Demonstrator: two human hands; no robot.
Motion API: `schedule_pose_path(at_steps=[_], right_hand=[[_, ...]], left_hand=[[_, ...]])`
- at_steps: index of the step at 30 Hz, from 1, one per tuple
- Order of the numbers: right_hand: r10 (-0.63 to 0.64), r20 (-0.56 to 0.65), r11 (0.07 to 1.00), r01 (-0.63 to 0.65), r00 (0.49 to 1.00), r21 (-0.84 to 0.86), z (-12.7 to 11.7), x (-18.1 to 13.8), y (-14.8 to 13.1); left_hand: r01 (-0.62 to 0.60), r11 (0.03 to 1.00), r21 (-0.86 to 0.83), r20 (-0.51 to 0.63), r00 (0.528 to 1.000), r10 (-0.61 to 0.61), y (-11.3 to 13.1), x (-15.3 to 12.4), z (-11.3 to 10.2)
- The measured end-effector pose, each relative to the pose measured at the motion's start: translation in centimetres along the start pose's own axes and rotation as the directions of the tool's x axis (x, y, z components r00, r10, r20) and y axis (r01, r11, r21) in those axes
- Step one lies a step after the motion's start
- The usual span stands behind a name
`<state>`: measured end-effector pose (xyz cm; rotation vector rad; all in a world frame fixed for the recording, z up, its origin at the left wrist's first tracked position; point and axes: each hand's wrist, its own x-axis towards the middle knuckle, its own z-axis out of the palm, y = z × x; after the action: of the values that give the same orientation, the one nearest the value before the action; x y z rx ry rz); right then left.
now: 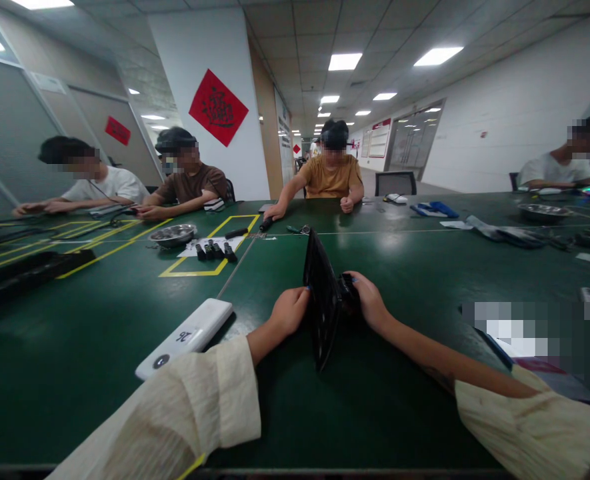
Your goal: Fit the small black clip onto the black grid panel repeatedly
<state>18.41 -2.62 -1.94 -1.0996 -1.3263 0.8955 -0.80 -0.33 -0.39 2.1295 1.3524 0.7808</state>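
A thin black flat panel [319,300] stands nearly edge-on to me above the green table; I cannot make out its exact kind. My left hand [291,310] grips its left side, with the fingers partly hidden. On the other side, my right hand [369,300] is closed around a dark chunky part [347,292] that sits against the panel's right face. Whether that part is fixed to the panel I cannot tell. A white device marked 26 [187,339] lies on the table to the left of my left hand.
On the green table [125,300] are a metal bowl [173,235], several short black parts [217,251] on paper inside yellow tape, and blue cloth [435,209]. Opposite, a person in a mustard shirt [331,177] holds a dark tool [265,224]. Other people sit left and right.
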Motion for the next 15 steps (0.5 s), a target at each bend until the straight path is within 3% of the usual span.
schedule_pose_path(at_steps=[15], right_hand=[[-0.026,-0.009,1.000,0.026,1.000,-0.014,0.04,-0.03,-0.26]], left_hand=[[-0.034,0.998,0.044,-0.016,0.999,0.035,-0.01,-0.13,-0.13]])
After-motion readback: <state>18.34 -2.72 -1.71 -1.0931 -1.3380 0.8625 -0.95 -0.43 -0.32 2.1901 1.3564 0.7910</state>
